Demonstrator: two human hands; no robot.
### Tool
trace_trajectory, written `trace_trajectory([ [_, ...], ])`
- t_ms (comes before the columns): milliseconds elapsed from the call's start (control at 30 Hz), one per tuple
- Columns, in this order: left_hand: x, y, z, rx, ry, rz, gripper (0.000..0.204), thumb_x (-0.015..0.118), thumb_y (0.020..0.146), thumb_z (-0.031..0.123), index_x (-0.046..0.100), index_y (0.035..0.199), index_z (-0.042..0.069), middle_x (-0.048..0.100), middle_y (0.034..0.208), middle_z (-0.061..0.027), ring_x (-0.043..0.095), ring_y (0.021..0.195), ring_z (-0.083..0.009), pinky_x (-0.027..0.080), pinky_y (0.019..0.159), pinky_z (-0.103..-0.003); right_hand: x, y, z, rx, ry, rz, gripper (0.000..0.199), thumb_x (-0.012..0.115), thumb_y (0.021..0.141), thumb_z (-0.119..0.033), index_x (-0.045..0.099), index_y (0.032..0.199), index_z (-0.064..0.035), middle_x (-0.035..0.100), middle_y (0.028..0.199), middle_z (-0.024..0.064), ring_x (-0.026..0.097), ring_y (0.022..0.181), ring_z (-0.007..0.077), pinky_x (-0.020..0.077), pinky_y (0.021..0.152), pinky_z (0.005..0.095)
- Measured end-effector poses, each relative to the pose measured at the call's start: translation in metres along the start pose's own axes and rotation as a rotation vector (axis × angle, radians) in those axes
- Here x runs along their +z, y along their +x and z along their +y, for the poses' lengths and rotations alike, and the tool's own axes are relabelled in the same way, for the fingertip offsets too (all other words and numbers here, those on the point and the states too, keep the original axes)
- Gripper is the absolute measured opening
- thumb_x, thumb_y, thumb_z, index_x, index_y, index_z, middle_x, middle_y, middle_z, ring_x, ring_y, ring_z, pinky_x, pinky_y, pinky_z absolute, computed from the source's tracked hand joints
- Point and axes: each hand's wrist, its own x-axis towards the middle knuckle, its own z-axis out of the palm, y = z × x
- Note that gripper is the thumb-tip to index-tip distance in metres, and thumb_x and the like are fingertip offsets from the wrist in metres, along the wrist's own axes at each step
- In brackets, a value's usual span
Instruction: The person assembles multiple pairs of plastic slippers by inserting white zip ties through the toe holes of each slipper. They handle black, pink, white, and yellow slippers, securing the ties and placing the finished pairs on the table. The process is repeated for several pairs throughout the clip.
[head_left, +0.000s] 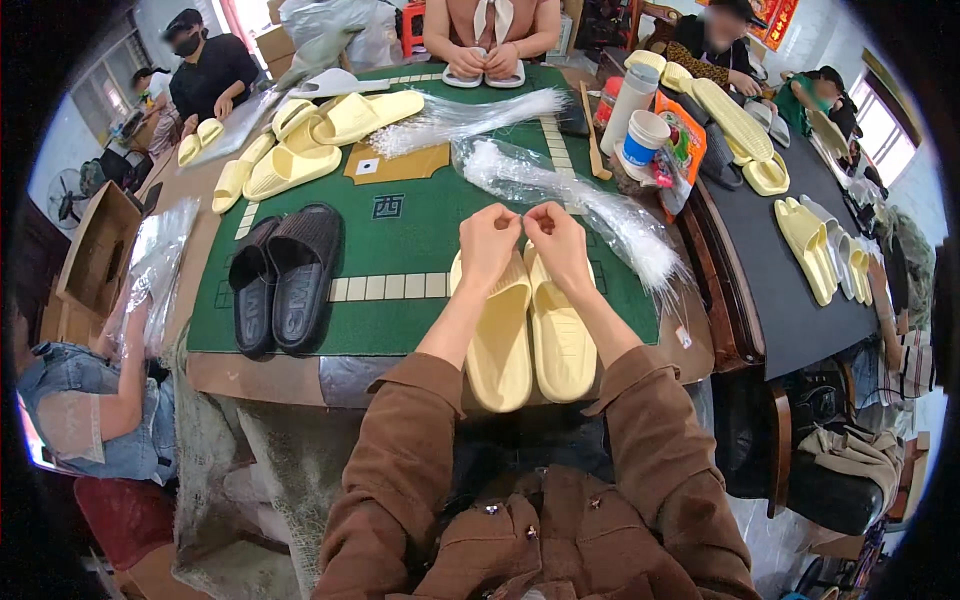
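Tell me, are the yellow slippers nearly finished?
Not yet. Both hands, left hand and right hand, pinch something tiny over the yellow slippers lying side by side. The black slippers sit paired beside them. More loose yellow slippers wait further back.

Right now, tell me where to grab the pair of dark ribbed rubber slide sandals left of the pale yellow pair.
Pinch the two dark ribbed rubber slide sandals together at their touching inner straps, coming from above. They lie side by side, soles down, heels toward the near table edge, so one hand could probably lift both.
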Motion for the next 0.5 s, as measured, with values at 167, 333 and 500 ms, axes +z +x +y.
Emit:
trace_trajectory([
  [167,0.005,-0.004,0.0,0.139,0.122,0.09,0.008,0.065,0.081,0.006,0.063,0.079,-0.001,0.065,0.071,-0.0114,0.063,0.061,-0.0212,0.048,0.057,-0.034,0.002,0.0,0.0,-0.014,-0.009,0.02,0.012,0.064,0.082,-0.009,0.062,0.086,0.0025,0.066,0.073,0.0105,0.063,0.065,0.0154,0.0497,0.061,0.0291],
  [333,0.004,-0.016,0.018,0.191,0.274,0.127,0.005,0.064,0.076,0.003,0.06,0.077,0.001,0.062,0.081,-0.0138,0.06,0.072,-0.0368,0.047,0.063,-0.043,-0.001,-0.002,-0.006,0.001,-0.095,0.032,0.012,0.064,0.079,-0.008,0.062,0.084,0.0025,0.065,0.072,0.012,0.064,0.065,0.017,0.05,0.062,0.0299],
  [500,0.005,-0.021,0.021,0.25,0.377,0.156,0.007,0.065,0.076,0.004,0.06,0.081,0.005,0.06,0.081,-0.0107,0.061,0.074,-0.0363,0.047,0.062,-0.045,-0.001,-0.002,-0.008,0.028,-0.104,0.031,0.012,0.065,0.076,-0.008,0.062,0.081,0.0025,0.065,0.07,0.0133,0.065,0.065,0.0193,0.0508,0.062,0.0311],
])
